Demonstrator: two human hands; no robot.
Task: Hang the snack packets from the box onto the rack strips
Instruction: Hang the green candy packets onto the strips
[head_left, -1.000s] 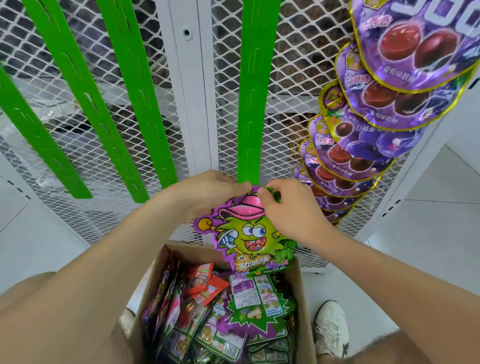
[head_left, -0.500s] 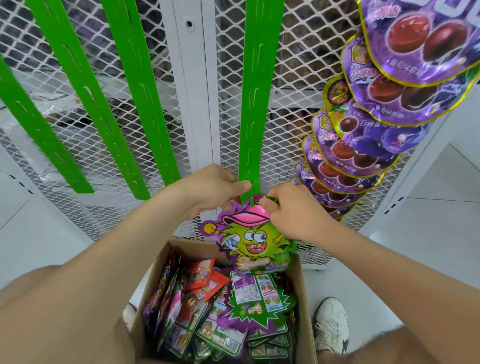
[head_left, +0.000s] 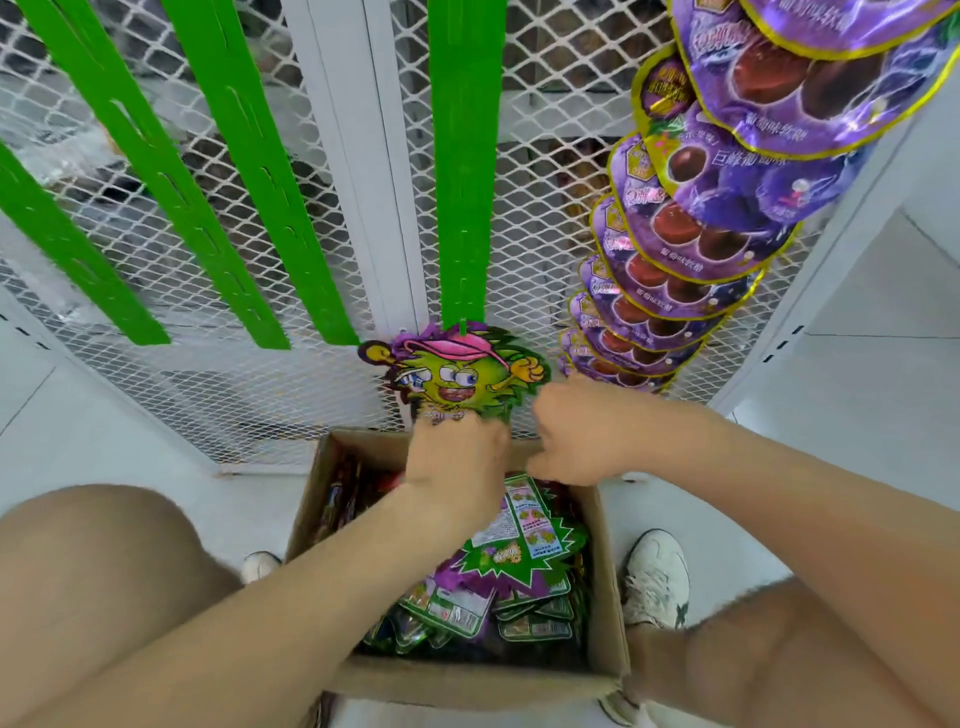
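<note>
White mesh rack (head_left: 540, 156) fills the top of the view, w/ green strips (head_left: 244, 182) slanting down its left side and one middle strip (head_left: 465, 156) running straight down the centre. Cardboard box (head_left: 467, 680) sits on the floor below, between the person's knees, full of loose packets (head_left: 519, 551), mostly green and purple, some red. At right, a column of purple packets (head_left: 691, 244) w/ gold edges and dark round fruit pics hangs overlapping, top to btm.

One snack packet (head_left: 452, 371) hangs at the very btm of the middle strip, its top at the strip's last slot. It's cut to the shape of a green spiky cartoon face: pink cap, big eyes, open mouth, purple edge, yellow fists out each side.

Left hand (head_left: 457, 460) is directly under it, back to the camera, at the packet's lower edge; fingers hidden, so can't tell if it's pinching or just touching. Right hand (head_left: 579, 436) is just below-right of the packet, near its right fist, fingers curled in, nothing seen in them. Both hands are blurred, over the box's far end.

White shoe (head_left: 655, 577) is beside the box, right.
</note>
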